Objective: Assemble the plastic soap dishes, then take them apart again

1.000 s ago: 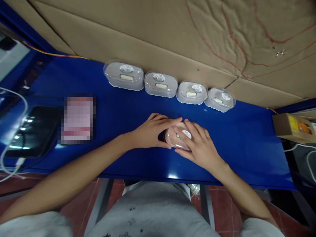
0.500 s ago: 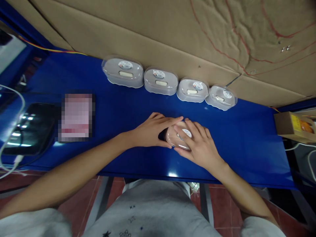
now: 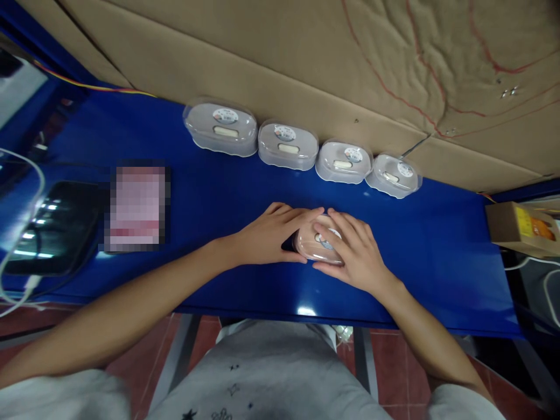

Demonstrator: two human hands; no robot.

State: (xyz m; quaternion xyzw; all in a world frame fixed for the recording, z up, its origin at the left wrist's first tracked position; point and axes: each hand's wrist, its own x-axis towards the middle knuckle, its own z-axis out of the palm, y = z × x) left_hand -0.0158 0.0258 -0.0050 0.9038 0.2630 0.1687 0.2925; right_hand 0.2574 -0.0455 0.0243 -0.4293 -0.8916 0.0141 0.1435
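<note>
A small oval plastic box (image 3: pixel 310 245) with a pinkish look, a clear lid and a round label is on the blue table, between my two hands. My left hand (image 3: pixel 284 233) grips its left end, with fingers along the far edge and thumb at the near edge. Over its right end curves my right hand (image 3: pixel 354 245), thumb low on the near side and index finger lying across the lid. Palms and fingers cover both ends of the box.
Along the back wall stand several clear-lidded boxes (image 3: pixel 221 125) in a row, each with a round label. To the left lie a blurred-out pink item (image 3: pixel 135 204), a dark glossy device (image 3: pixel 56 227) and a white cable (image 3: pixel 41 186). A cardboard box (image 3: pixel 510 224) is at the right.
My right fingers have shifted slightly on the lid, showing more of its white tab. My left hand keeps its grip; the box stays in nearly the same place.
</note>
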